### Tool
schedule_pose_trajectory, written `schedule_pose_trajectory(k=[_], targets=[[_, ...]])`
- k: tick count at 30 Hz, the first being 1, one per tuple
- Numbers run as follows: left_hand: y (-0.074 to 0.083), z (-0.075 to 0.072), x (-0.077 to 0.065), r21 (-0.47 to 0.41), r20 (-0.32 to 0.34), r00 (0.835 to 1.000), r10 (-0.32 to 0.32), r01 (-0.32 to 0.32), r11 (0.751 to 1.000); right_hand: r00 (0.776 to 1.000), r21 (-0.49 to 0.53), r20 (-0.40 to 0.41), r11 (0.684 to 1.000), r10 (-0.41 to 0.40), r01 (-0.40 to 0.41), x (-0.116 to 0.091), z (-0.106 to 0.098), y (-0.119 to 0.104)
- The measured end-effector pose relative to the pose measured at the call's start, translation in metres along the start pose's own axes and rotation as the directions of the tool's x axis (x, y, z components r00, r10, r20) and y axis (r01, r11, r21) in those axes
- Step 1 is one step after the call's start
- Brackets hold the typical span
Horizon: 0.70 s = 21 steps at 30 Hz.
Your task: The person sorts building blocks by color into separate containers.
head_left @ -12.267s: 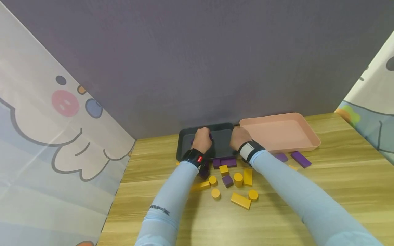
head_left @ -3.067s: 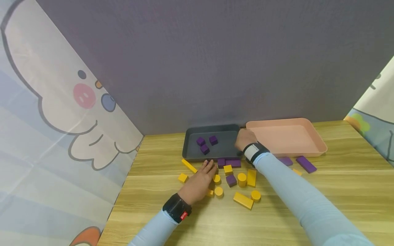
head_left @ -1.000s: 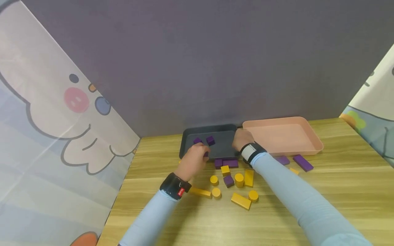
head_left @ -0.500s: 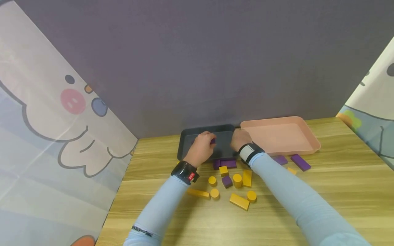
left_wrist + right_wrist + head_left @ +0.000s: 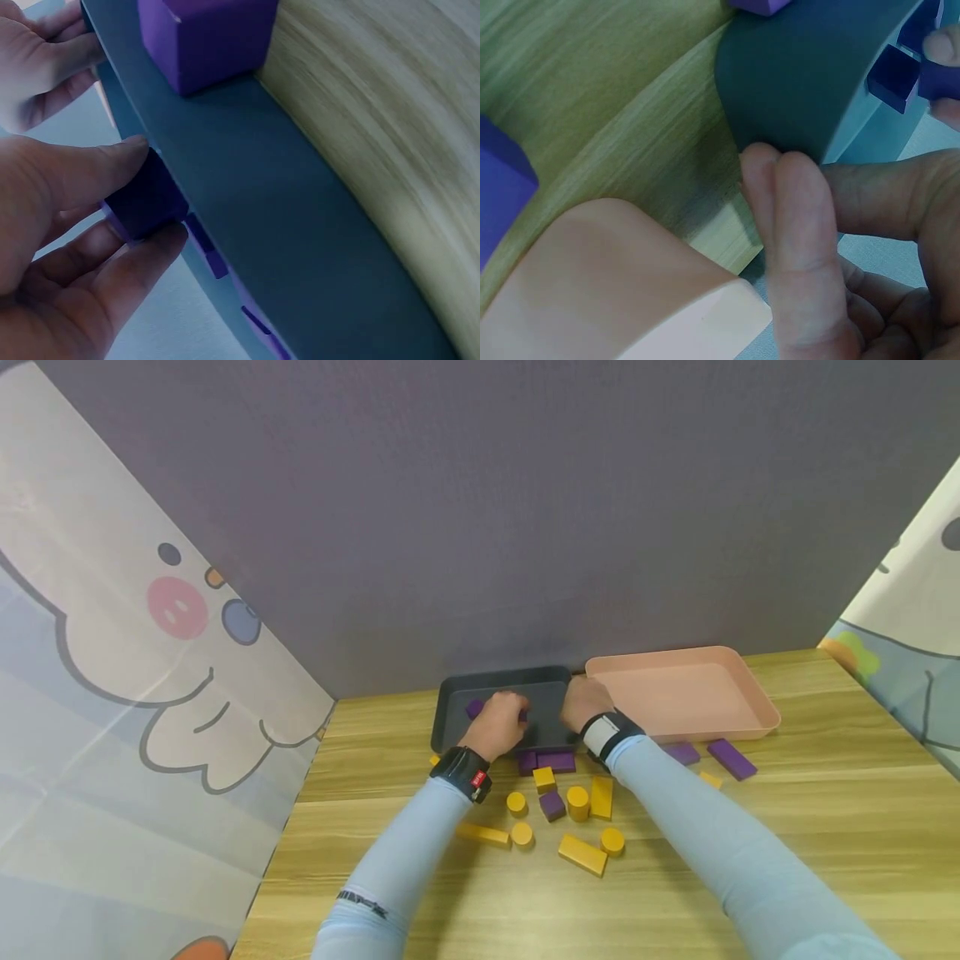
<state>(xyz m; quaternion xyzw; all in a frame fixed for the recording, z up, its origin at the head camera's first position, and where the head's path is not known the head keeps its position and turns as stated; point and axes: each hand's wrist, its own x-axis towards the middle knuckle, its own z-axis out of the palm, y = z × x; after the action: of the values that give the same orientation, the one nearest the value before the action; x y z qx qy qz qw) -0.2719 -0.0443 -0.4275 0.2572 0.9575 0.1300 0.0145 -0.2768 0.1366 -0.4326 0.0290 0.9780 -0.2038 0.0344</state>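
Observation:
A purple cube point(image 5: 146, 199) is pinched between the thumb and fingers of my left hand point(image 5: 498, 725), low inside the dark grey tray point(image 5: 442, 714). More purple cubes point(image 5: 895, 77) stand in that tray beside the held one; in the head view my left hand hides most of them. With thumb and fingers, my right hand point(image 5: 587, 700) grips the tray's right-hand wall. Just in front of the tray lie a purple bar point(image 5: 557, 762) and a yellow cube point(image 5: 543, 779).
Right of the dark tray is a pink tray point(image 5: 678, 733). A purple slab point(image 5: 731, 759) lies before it. Nearer me on the wooden table are a purple cube point(image 5: 552, 806), several yellow cylinders point(image 5: 577, 803) and yellow blocks point(image 5: 582, 855). A grey panel point(image 5: 510, 527) rises behind.
My left hand has gone from the yellow and purple pieces on the table up into the dark tray, carrying a purple cube. My right hand has stayed at the tray's right end.

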Motion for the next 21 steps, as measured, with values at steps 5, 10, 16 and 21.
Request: schedule_pose_trajectory(k=[5,10,16,21], targets=[[-0.0048,0.0054,0.0029,0.009,0.022,1.0,-0.001,0.0,1.0,1.0,-0.002,-0.002,1.0,0.008,-0.008,0.0009,0.0019,0.0003],[-0.0061,0.0071,0.0044,0.001,0.042,0.999,0.003,-0.003,1.0,1.0,-0.001,-0.002,1.0,0.002,-0.002,-0.002,-0.0014,-0.0016],[-0.0059,0.0078,0.0064,0.015,0.056,0.998,0.013,-0.014,1.0,1.0,-0.002,0.006,1.0,0.008,-0.008,-0.0072,-0.0064,-0.0047],[-0.0055,0.0078,0.0065,0.018,0.063,0.998,0.012,-0.013,1.0,1.0,-0.011,0.009,1.0,0.016,-0.015,-0.0067,-0.0048,-0.0048]])
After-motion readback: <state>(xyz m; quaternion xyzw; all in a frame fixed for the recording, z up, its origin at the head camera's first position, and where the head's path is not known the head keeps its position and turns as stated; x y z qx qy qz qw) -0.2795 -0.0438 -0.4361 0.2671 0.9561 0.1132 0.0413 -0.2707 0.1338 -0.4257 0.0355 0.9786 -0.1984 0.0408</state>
